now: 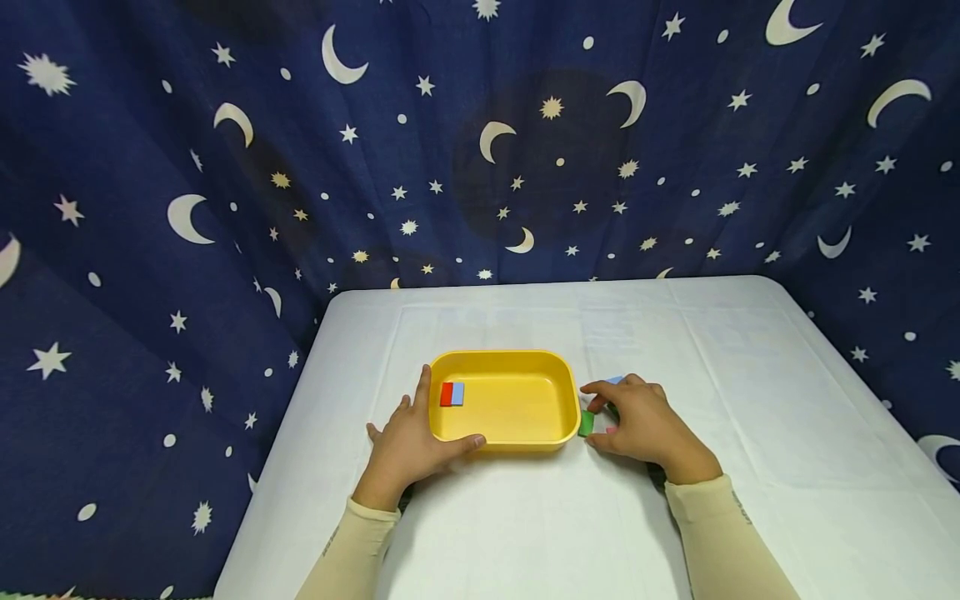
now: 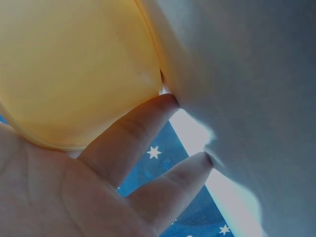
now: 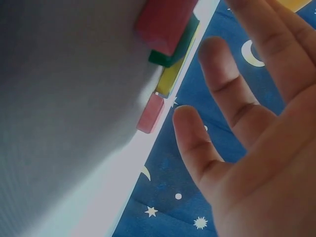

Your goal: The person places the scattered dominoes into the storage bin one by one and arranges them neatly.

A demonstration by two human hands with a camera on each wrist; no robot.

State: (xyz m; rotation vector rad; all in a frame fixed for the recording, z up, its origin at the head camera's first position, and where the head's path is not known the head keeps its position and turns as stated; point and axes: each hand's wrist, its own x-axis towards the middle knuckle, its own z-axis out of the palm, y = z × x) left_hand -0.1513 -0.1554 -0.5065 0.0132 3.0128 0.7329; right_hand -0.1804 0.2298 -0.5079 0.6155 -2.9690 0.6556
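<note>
A yellow plastic tray [image 1: 525, 357] stands on the table, with a red block [image 1: 446, 394] and a light blue block [image 1: 457, 394] side by side at its left end. My left hand [image 1: 411, 446] rests at the tray's left side, fingers spread and thumb along the front rim. Just right of the tray, my right hand [image 1: 641, 421] reaches over loose blocks, its thumb and index finger apart on either side of a green block [image 1: 587, 423]. The right wrist view shows a red block [image 3: 165, 24], a yellow block [image 3: 169, 79] and a pink block [image 3: 150, 113] beyond the fingers.
The table [image 1: 540, 525] is covered with a white cloth. A dark blue curtain [image 1: 450, 92] printed with moons and stars hangs behind it and along both sides. Partly under the right hand, a blue block [image 1: 615, 380] shows near the knuckles.
</note>
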